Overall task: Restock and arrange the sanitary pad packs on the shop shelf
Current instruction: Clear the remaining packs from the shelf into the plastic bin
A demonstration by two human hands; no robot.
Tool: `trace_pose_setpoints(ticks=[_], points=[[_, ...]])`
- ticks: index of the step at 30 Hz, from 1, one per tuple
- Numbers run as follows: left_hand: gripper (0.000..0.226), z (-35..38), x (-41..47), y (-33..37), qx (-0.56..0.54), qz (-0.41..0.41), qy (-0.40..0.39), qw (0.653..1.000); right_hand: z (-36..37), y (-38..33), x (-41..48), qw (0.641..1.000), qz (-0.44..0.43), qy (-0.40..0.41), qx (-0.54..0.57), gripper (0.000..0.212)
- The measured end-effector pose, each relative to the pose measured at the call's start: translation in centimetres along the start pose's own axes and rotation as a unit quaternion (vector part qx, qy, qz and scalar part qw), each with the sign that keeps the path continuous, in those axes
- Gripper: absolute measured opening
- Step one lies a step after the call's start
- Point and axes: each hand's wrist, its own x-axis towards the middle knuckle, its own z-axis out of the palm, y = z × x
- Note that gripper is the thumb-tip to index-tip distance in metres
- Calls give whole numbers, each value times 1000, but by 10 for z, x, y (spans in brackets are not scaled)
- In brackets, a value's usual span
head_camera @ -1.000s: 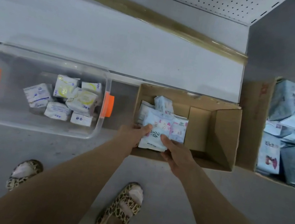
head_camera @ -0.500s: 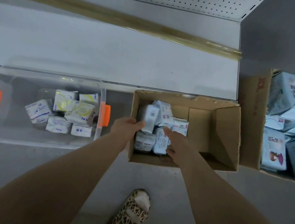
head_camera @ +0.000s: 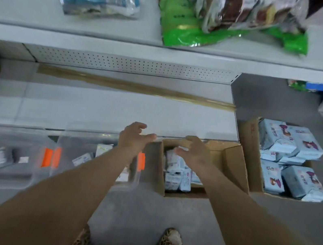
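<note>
both hands are now raised clear of the small pale-blue and white sanitary pad packs (head_camera: 178,171) that were being handled half a second ago, and the view is tilted upward, so that an upper white shelf (head_camera: 45,17) is brought in. the left hand (head_camera: 133,138) is held out over the front edge of the lower white metal shelf (head_camera: 105,108), with fingers spread and loosely bent and nothing gripped. the right hand (head_camera: 195,152) is held beside it, above the back rim of the open brown cardboard box (head_camera: 232,164). its thumb is stretched toward the left hand, its fingers are relaxed, and nothing is held. both forearms are extended straight forward. the small packs are seen crowded upright in the left half of that box, which is set on the grey floor just in front of the lower shelf; their print is too blurred to be read. larger light-blue pad packs (head_camera: 291,161) are stacked in a second cardboard box (head_camera: 248,149) to the right. more small packs are seen in a clear plastic tub with orange latches (head_camera: 70,150) to the left. a tan roll of film (head_camera: 136,87) is laid along the lower shelf.
</note>
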Motion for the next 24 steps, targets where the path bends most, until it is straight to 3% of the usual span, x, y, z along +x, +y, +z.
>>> trace_pose_setpoints(ticks=[7, 14, 21, 24], points=[[57, -164, -74, 93, 93, 147, 26, 984, -67, -169, -123, 989, -116, 15, -89, 73], [61, -302, -166, 199, 172, 285, 120, 935, -129, -319, -221, 950, -251, 60, -178, 77], [52, -382, -249, 263, 148, 342, 238, 897, -178, -407, -295, 896, -361, 126, -224, 79], [60, -410, -284, 280, 134, 341, 276, 889, -196, -432, -321, 879, -400, 145, -216, 77]])
